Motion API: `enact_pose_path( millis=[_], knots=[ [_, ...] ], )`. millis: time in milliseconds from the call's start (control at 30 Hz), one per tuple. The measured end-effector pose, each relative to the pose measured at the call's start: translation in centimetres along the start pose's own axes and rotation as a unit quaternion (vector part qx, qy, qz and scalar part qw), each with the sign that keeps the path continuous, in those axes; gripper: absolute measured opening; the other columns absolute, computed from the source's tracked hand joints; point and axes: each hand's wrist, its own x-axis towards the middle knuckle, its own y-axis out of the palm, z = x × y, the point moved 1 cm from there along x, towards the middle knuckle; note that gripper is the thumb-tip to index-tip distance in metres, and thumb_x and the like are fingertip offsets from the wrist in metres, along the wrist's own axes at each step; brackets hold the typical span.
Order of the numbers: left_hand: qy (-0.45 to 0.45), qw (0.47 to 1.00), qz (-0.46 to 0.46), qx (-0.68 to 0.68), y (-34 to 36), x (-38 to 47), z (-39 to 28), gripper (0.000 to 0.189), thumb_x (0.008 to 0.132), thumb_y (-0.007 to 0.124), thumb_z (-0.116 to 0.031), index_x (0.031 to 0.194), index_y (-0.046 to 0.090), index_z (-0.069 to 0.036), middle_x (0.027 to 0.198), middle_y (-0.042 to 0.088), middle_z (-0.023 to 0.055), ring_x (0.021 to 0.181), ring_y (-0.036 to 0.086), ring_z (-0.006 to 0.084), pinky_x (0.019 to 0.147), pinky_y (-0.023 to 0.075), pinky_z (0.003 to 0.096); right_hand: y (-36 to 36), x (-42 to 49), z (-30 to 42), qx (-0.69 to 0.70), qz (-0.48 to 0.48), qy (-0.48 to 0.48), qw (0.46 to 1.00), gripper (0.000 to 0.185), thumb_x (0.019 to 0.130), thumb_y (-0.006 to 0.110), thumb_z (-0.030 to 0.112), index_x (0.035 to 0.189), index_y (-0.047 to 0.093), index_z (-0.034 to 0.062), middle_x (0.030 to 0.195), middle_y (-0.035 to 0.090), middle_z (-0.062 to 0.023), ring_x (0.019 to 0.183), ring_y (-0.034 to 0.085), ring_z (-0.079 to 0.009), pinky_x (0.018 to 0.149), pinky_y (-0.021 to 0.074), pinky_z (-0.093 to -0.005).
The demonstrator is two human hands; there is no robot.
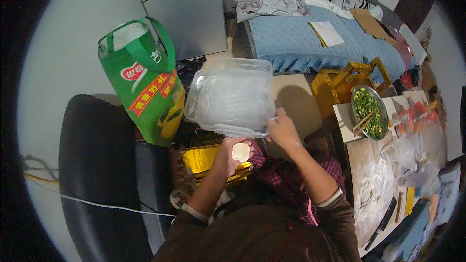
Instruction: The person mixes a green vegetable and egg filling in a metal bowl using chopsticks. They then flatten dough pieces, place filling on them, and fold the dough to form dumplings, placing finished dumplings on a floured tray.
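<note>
My left hand (pixel 235 154) is palm up with a round, flat dough wrapper (pixel 241 152) lying on its palm and fingers. It is just below the front edge of a clear plastic container (pixel 233 98), which looks frosted or floury inside. My right hand (pixel 282 127) grips the container's right front corner, its fingers curled at the rim. Off to the right, a metal bowl (pixel 383 118) holds chopped green and yellow filling (pixel 366 105), with wooden chopsticks (pixel 363 122) lying across it. Below the bowl, a floured wooden board (pixel 364 153) carries several pale dough pieces (pixel 367 193).
A green shopping bag (pixel 145 94) stands left of the container, by a dark chair (pixel 94 171). A yellow wooden stool (pixel 331 83) is behind on the right. A black-handled knife (pixel 385 218) lies along the board's lower edge. A white cable (pixel 109 203) crosses at lower left.
</note>
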Motion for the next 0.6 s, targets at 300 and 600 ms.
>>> enact_pose_path(
  millis=[300, 600],
  knots=[
    [-0.07, 0.997, -0.039, -0.025, -3.0, 4.9, -3.0, 0.066, 0.095, 0.048, -0.054, 0.123, 0.049, 0.007, 0.112, 0.062, 0.0225, 0.097, 0.063, 0.035, 0.086, 0.0536, 0.0466, -6.3, -4.9, -1.2, 0.022, -0.153, -0.041, 0.987, 0.014, 0.092, 0.044, 0.013, 0.1, 0.049, 0.0026, 0.067, 0.056, -0.0083, 0.049, 0.053, -0.0151, 0.046, 0.0431, -0.0308],
    [-0.151, 0.987, 0.043, 0.025, -5.2, 4.5, -4.3, 0.059, 0.092, 0.051, -0.042, 0.115, 0.055, 0.012, 0.107, 0.062, 0.0252, 0.098, 0.062, 0.0409, 0.091, 0.0531, 0.0483, -7.8, -6.3, -3.0, 0.064, -0.187, -0.084, 0.977, 0.015, 0.092, 0.042, 0.012, 0.101, 0.051, 0.0025, 0.067, 0.057, -0.0064, 0.048, 0.053, -0.0129, 0.044, 0.041, -0.027]
  ],
)
